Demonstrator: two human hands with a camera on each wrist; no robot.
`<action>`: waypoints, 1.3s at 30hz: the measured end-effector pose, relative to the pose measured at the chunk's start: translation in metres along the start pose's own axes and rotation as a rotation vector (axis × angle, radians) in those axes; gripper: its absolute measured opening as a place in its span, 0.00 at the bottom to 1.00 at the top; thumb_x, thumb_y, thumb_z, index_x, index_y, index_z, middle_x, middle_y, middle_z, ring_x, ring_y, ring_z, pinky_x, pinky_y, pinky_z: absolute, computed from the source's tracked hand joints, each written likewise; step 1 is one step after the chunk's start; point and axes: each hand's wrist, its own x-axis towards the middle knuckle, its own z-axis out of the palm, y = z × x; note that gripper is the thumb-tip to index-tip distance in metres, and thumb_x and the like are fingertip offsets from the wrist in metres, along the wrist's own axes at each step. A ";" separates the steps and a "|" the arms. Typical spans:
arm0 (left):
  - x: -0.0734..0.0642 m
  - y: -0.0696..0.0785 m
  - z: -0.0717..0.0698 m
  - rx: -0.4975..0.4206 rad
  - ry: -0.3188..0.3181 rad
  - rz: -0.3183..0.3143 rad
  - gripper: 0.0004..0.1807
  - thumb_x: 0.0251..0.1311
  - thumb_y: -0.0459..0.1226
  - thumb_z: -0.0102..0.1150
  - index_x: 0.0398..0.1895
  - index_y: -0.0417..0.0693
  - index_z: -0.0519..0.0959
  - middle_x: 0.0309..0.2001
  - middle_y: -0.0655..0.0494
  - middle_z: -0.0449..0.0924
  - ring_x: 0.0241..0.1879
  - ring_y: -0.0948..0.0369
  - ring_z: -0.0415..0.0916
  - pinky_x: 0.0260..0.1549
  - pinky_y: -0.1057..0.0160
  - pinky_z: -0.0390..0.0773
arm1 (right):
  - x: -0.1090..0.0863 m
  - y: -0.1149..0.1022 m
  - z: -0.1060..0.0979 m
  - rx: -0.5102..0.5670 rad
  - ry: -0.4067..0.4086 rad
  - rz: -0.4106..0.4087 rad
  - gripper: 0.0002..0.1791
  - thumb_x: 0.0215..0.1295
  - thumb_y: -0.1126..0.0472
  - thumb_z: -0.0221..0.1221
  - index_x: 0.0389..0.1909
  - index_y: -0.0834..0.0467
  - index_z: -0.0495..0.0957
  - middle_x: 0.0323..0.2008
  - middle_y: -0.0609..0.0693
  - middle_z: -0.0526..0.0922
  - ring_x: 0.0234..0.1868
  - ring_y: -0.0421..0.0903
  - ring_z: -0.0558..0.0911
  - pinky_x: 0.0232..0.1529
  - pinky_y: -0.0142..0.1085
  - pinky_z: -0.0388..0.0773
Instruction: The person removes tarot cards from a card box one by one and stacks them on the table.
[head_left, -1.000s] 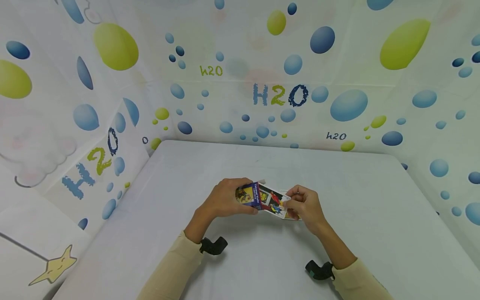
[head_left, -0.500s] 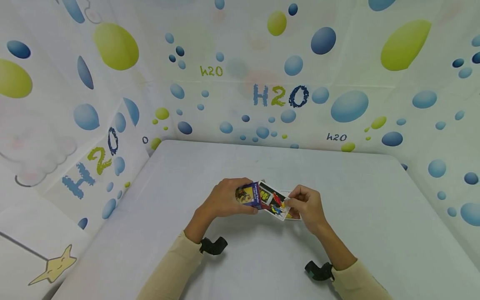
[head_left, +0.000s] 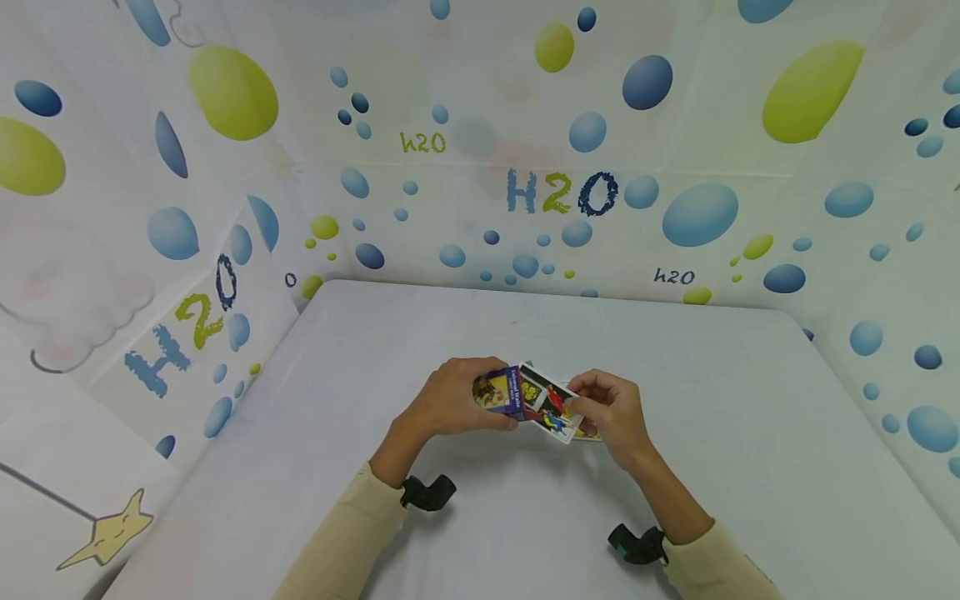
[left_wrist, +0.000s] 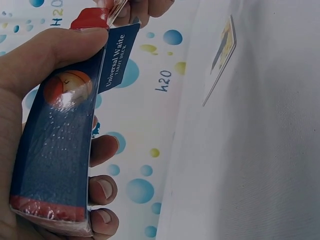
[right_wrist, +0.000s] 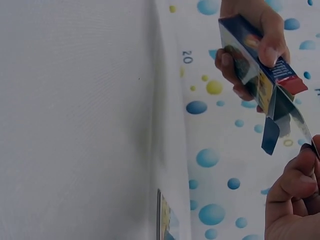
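My left hand (head_left: pixel 452 397) grips a dark blue tarot card box (head_left: pixel 497 392), its fingers wrapped around the sides and the thumb along one edge. The box's flap (left_wrist: pixel 116 62), printed "Universal Waite Tarot Deck", hangs open at the end facing my right hand (head_left: pixel 613 412). Between thumb and fingers, my right hand pinches a colourful tarot card (head_left: pixel 544 402) at its outer end. The card's other end meets the open box mouth; how far it goes inside is hidden. Another card (left_wrist: pixel 226 50) lies on the table beyond, partly hidden behind my right hand in the head view.
A white cloth covers the table (head_left: pixel 480 525). Behind and beside it hangs a white curtain (head_left: pixel 480 175) with blue and green dots and "H2O" lettering. Black wrist cameras (head_left: pixel 429 492) are strapped to both forearms, below the hands.
The pinched card has tilted slightly, its outer end moving a little lower. My right fingers have shifted slightly on it. My left hand and the box stay almost still.
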 end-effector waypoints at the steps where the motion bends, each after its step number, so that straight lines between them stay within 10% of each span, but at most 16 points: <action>1: 0.000 0.000 0.000 -0.002 -0.001 0.003 0.40 0.40 0.59 0.77 0.59 0.57 0.81 0.45 0.64 0.83 0.42 0.63 0.75 0.40 0.60 0.77 | -0.001 -0.001 0.001 -0.015 0.003 -0.004 0.05 0.57 0.74 0.62 0.35 0.71 0.80 0.26 0.53 0.79 0.26 0.44 0.77 0.19 0.36 0.77; 12: 0.000 0.003 0.000 0.015 -0.008 0.008 0.40 0.40 0.60 0.77 0.59 0.57 0.81 0.45 0.64 0.84 0.42 0.63 0.75 0.40 0.61 0.77 | -0.006 -0.007 0.015 -0.249 0.061 -0.064 0.07 0.61 0.68 0.65 0.40 0.60 0.86 0.28 0.54 0.82 0.28 0.47 0.80 0.29 0.34 0.82; 39: 0.001 0.004 0.002 0.027 -0.010 0.007 0.38 0.41 0.60 0.76 0.59 0.58 0.80 0.44 0.64 0.84 0.41 0.64 0.75 0.40 0.62 0.77 | -0.010 -0.021 0.014 -0.401 0.081 -0.131 0.02 0.58 0.66 0.67 0.32 0.60 0.85 0.23 0.47 0.80 0.27 0.46 0.77 0.27 0.34 0.78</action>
